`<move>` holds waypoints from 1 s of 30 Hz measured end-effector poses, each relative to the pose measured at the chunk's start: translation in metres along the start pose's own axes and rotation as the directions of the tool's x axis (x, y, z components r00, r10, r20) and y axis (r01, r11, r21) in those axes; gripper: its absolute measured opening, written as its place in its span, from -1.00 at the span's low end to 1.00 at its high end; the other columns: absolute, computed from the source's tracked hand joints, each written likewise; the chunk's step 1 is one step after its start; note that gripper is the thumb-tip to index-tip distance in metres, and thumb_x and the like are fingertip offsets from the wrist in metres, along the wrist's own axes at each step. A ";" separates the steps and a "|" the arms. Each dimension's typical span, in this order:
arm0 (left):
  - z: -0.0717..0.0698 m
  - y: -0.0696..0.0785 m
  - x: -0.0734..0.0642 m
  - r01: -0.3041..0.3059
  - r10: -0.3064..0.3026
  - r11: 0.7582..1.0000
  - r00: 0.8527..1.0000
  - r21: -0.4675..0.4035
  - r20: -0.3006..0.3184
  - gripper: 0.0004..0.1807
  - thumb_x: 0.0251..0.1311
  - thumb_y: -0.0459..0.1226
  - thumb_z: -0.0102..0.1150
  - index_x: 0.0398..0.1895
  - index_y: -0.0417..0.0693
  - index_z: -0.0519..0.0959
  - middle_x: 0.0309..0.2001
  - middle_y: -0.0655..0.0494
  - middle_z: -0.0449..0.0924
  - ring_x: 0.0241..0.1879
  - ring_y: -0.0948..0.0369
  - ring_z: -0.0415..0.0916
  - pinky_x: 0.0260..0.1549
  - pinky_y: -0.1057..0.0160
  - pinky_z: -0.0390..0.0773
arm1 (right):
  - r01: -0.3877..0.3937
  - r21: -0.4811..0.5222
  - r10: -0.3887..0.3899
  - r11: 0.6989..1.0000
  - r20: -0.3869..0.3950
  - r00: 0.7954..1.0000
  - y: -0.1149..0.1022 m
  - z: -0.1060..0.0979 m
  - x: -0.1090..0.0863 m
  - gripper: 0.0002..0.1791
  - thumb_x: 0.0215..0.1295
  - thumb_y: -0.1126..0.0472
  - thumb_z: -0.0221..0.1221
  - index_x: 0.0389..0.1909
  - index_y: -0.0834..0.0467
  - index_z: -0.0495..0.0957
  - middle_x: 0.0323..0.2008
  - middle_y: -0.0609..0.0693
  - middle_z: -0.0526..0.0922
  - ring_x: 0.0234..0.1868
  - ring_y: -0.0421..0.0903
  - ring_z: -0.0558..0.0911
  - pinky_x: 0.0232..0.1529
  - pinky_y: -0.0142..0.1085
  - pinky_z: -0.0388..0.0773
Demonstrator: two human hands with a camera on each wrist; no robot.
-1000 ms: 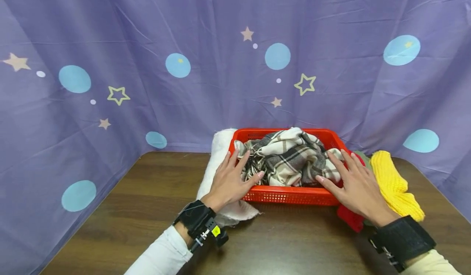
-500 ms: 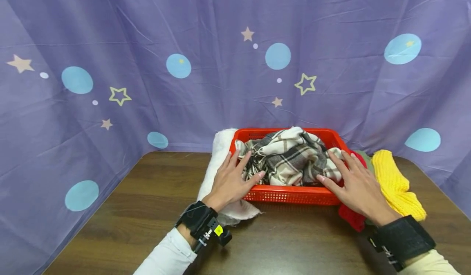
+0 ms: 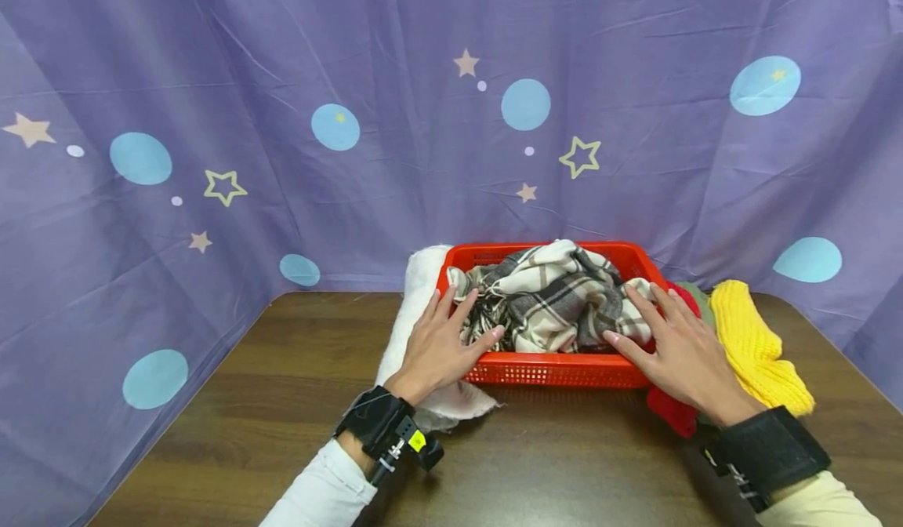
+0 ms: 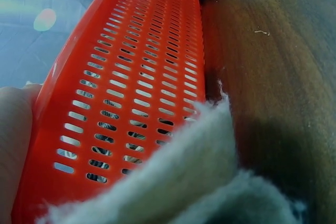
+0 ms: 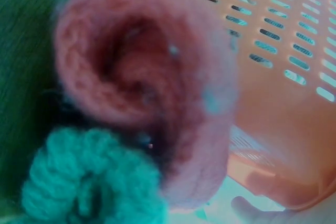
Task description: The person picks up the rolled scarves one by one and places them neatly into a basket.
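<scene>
A red plastic basket with slotted walls stands on the table, filled by a crumpled plaid scarf in white, grey and black with fringes at its left. My left hand rests over the basket's left front corner, fingers spread and thumb over the rim. My right hand lies likewise at the right front corner, its fingertips by the scarf. Both hands have fairly straight fingers and grip nothing. In the left wrist view the slotted basket wall shows close up, with part of the hand at the left edge.
White fuzzy cloth lies along the basket's left side. To its right are a red knit roll, a green one and a yellow knit piece. A purple curtain hangs behind the wooden table.
The head view has shifted slightly. Both hands keep their places at the basket's corners, and the scarf and basket look unmoved.
</scene>
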State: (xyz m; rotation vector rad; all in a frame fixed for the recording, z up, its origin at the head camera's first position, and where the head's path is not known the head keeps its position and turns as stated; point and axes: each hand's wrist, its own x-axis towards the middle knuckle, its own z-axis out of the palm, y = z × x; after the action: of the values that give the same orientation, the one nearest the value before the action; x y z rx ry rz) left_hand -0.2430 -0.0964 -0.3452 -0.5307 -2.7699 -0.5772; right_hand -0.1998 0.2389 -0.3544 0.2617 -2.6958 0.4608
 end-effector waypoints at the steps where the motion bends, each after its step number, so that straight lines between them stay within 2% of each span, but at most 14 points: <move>1: 0.000 0.000 0.000 0.001 -0.001 1.000 1.000 -0.001 0.000 -0.09 0.28 0.36 -0.04 0.58 0.13 0.19 0.59 -0.14 -0.01 0.56 -0.20 -0.13 0.46 -0.16 0.03 | 0.000 -0.001 0.000 1.000 0.000 1.000 0.000 0.000 0.000 -0.03 0.31 -0.39 0.12 0.55 0.13 0.18 0.46 0.41 0.17 0.41 0.45 0.18 0.21 0.51 0.10; 14: 0.001 0.001 -0.001 -0.001 0.001 1.000 1.000 -0.020 0.000 -0.12 0.28 0.33 -0.01 0.56 0.10 0.24 0.58 -0.14 0.02 0.55 -0.21 -0.10 0.45 -0.17 0.04 | 0.007 0.003 -0.007 1.000 -0.006 1.000 0.001 0.001 -0.002 -0.05 0.31 -0.38 0.13 0.55 0.10 0.18 0.45 0.41 0.18 0.41 0.44 0.19 0.20 0.51 0.11; 21: 0.001 0.000 -0.002 -0.014 0.013 0.999 1.000 -0.038 -0.009 -0.13 0.27 0.31 0.04 0.54 0.09 0.28 0.57 -0.16 0.05 0.55 -0.21 -0.09 0.43 -0.18 0.07 | 0.024 -0.002 -0.024 1.000 -0.037 0.999 0.001 0.002 -0.003 -0.07 0.31 -0.35 0.15 0.54 0.11 0.21 0.44 0.42 0.21 0.40 0.44 0.21 0.16 0.50 0.18; 30: 0.000 -0.001 0.000 -0.020 0.019 0.999 1.000 -0.025 -0.016 -0.13 0.27 0.32 0.03 0.54 0.08 0.29 0.57 -0.14 0.05 0.54 -0.23 -0.07 0.43 -0.18 0.09 | 0.005 -0.002 -0.005 1.000 -0.012 1.000 0.000 0.001 -0.002 -0.04 0.32 -0.38 0.11 0.56 0.11 0.16 0.46 0.41 0.18 0.40 0.46 0.20 0.18 0.51 0.15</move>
State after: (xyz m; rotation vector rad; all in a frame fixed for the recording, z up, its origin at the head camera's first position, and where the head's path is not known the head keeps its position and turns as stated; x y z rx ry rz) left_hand -0.2430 -0.0970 -0.3455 -0.5555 -2.7428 -0.6098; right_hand -0.1986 0.2386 -0.3556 0.2643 -2.6834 0.4570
